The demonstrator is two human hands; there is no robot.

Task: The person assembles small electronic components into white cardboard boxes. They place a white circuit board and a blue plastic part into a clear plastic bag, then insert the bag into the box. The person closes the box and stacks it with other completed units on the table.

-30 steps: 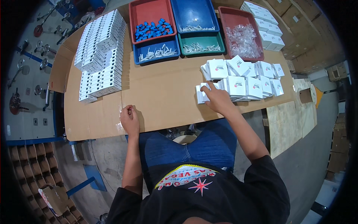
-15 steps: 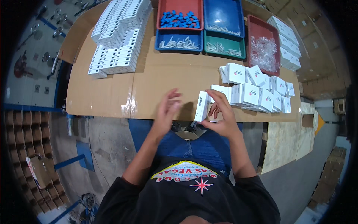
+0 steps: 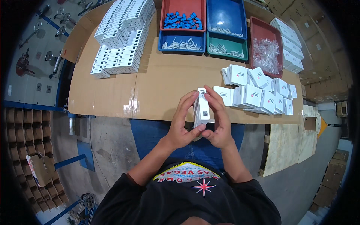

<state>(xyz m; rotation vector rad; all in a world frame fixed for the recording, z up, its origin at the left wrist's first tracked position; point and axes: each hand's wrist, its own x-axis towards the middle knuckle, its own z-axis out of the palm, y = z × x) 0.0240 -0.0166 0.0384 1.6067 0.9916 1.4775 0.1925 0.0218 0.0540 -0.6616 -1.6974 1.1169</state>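
Note:
A small white box [image 3: 201,108] stands on end between both my hands, just over the near edge of the cardboard-covered table [image 3: 150,90]. My left hand [image 3: 182,123] cups its left side with the thumb under it. Pressed against the box's right side is my right hand [image 3: 219,120]. A loose heap of the same white boxes [image 3: 258,92] lies on the table just right of my hands. Neat stacked rows of white boxes [image 3: 122,37] fill the far left of the table.
At the back stand a red tray of blue parts [image 3: 182,18], a blue tray [image 3: 227,17], a lower blue tray [image 3: 182,44], a green tray [image 3: 227,48] of white parts and a red tray of clear bags [image 3: 266,50]. Cardboard cartons [image 3: 318,56] sit at right.
My right hand took a white box from the heap and brought it to the near edge. My left hand left the table edge and closed on the box too.

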